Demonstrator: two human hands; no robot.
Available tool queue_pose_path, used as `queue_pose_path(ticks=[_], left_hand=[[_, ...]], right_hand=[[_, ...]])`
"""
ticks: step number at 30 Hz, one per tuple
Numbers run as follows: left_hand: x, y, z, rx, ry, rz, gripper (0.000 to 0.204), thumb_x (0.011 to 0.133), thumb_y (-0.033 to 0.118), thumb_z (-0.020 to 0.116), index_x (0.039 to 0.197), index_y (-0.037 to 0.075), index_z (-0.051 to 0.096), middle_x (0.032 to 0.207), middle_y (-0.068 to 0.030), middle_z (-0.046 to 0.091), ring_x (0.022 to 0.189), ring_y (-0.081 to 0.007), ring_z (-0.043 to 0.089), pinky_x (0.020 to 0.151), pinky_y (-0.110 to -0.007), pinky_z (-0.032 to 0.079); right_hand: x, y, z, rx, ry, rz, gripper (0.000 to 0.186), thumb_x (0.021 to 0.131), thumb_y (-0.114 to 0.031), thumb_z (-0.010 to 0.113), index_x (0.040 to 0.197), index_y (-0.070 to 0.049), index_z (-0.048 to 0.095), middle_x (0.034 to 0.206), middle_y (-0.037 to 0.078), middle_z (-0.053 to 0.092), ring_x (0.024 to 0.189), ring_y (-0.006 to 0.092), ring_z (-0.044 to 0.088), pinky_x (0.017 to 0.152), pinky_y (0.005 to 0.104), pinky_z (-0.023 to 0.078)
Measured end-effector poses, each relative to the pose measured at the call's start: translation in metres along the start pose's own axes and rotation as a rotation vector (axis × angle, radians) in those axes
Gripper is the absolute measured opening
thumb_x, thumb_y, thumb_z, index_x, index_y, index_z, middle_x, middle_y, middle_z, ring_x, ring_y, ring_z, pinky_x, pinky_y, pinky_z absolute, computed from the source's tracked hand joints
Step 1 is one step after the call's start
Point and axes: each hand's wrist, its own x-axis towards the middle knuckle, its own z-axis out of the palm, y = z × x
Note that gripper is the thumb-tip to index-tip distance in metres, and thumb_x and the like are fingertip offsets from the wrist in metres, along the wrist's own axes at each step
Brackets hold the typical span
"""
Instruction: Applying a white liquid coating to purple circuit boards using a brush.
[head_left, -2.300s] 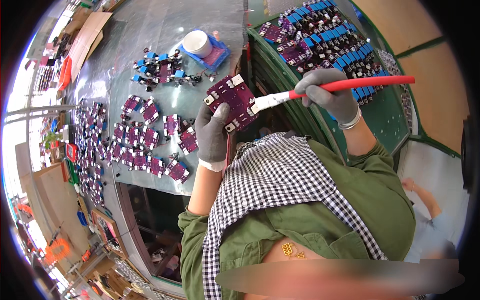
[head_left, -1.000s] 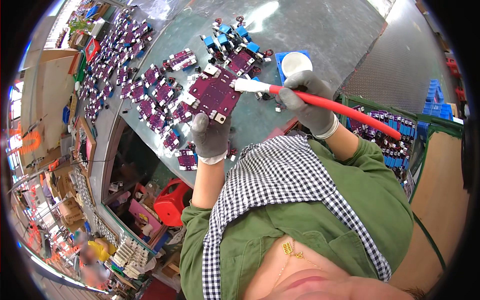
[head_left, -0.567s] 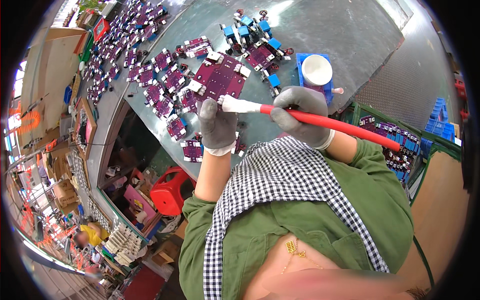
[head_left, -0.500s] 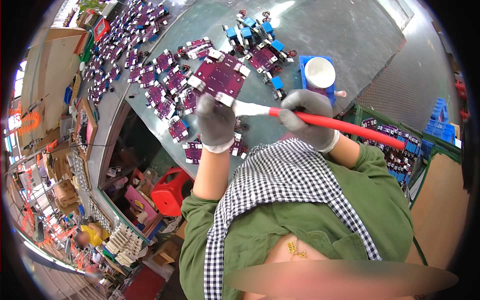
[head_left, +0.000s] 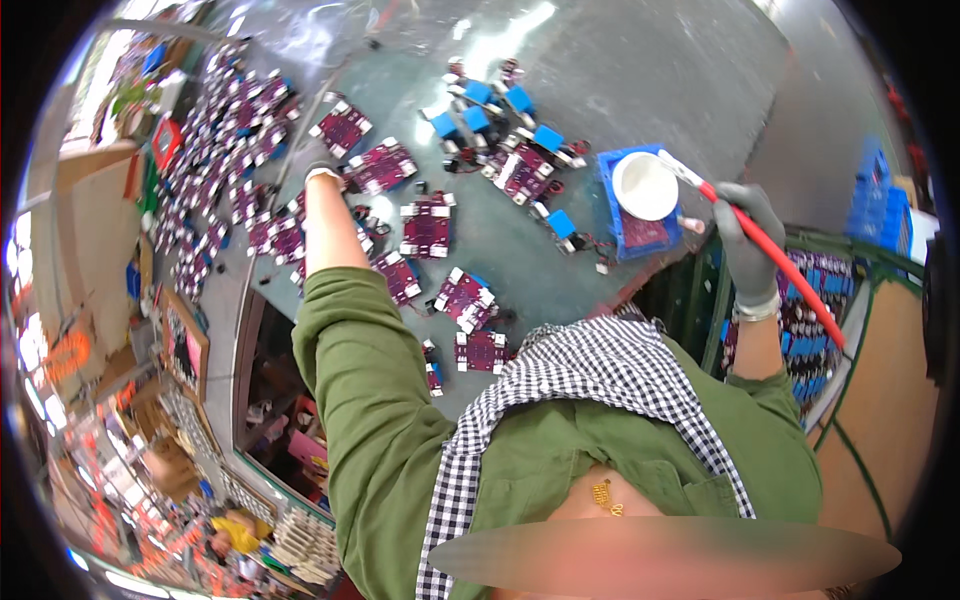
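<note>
While the grey-gloved fingers of the right hand [head_left: 748, 240] are wrapped round a red-handled brush [head_left: 800, 284], its white bristles lie at the rim of a white cup [head_left: 645, 187] – whether they touch it, cannot tell. Left hand [head_left: 315, 160], also gloved, at the end of an outstretched arm over the table [head_left: 650, 80]; fingers blurred and partly hidden, cannot tell whether they grip anything. Nearest them, a purple board [head_left: 341, 126] just beside; another board [head_left: 380, 166] near the wrist. White cup stands on a blue tray [head_left: 607, 215], well apart from the left hand. Between the two hands, loose boards [head_left: 428, 225] and a cluster with blue blocks [head_left: 522, 170]. Beyond the left hand – a dense spread of boards [head_left: 230, 130]. Beside the right forearm, rows of blue parts [head_left: 805, 345].
</note>
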Motion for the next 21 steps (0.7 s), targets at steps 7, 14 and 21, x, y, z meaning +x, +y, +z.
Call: queue_pose_path(ticks=[7, 14, 21], left_hand=[[-0.126, 0.055, 0.016, 0.121, -0.08, 1.547, 0.047, 0.078, 0.001, 0.058, 0.123, 0.014, 0.062, 0.135, -0.0155, 0.055, 0.129, -0.0345, 0.049, 0.111, -0.046, 0.036], [-0.186, 0.046, 0.01, 0.518, -0.06, 1.299, 0.035, 0.078, 0.012, 0.067, 0.113, 0.018, 0.063, 0.115, -0.0067, 0.061, 0.106, -0.0302, 0.06, 0.087, -0.045, 0.047], [-0.249, 0.042, -0.056, -0.396, -0.113, 0.605, 0.03, 0.088, 0.017, 0.069, 0.111, 0.003, 0.058, 0.097, -0.0144, 0.067, 0.086, -0.0245, 0.069, 0.077, -0.038, 0.054]], right_hand=[[0.015, 0.047, 0.023, -0.669, -0.37, -0.405, 0.01, 0.079, -0.019, 0.07, 0.088, -0.017, 0.073, 0.079, 0.0, 0.068, 0.081, 0.022, 0.06, 0.075, 0.0368, 0.048], [0.004, 0.039, 0.012, -0.591, -0.15, -0.466, 0.016, 0.08, -0.012, 0.068, 0.095, -0.014, 0.073, 0.08, 0.0, 0.068, 0.077, 0.0232, 0.061, 0.072, 0.0354, 0.049], [0.01, 0.0, 0.046, 0.405, -0.049, -0.109, 0.02, 0.085, 0.0, 0.062, 0.103, -0.003, 0.07, 0.089, 0.006, 0.071, 0.083, 0.0123, 0.066, 0.075, 0.0266, 0.052]])
